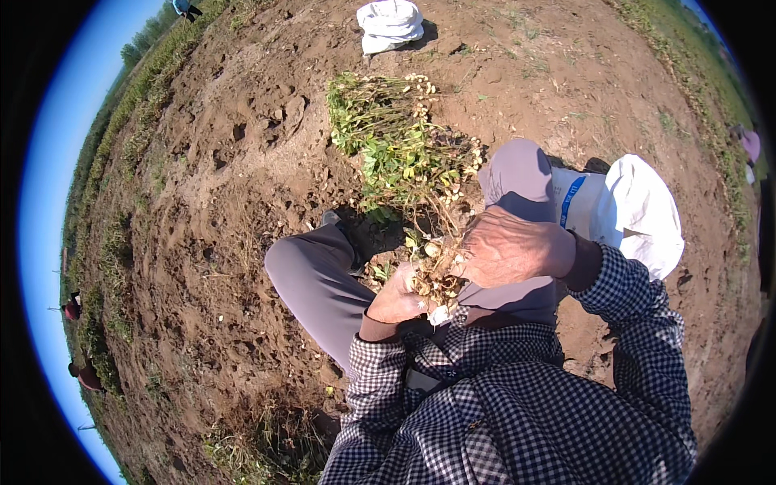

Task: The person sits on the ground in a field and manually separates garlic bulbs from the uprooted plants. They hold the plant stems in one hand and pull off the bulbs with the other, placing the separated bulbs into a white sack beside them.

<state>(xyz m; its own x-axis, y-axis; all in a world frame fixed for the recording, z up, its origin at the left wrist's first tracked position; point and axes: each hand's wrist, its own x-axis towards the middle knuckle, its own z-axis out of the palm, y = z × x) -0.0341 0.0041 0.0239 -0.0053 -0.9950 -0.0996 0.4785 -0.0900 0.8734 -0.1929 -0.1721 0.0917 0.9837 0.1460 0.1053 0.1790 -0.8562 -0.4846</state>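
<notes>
A pulled peanut plant with dry roots and pale pods is held over my lap. My left hand grips it from the left side. Against the other side of the root cluster, my right hand is closed on it with its back turned up; its fingertips are mostly hidden. One whitish pod shows at the bottom of the bunch. Just beyond my hands lies a pile of peanut plants, green leaves to the left and pods to the right.
To my right, beside my knee, stands an opened white woven sack with a blue printed band. Another white sack sits on the soil farther ahead. Dry plant remains lie at lower left. Other people are far off at the field's edges.
</notes>
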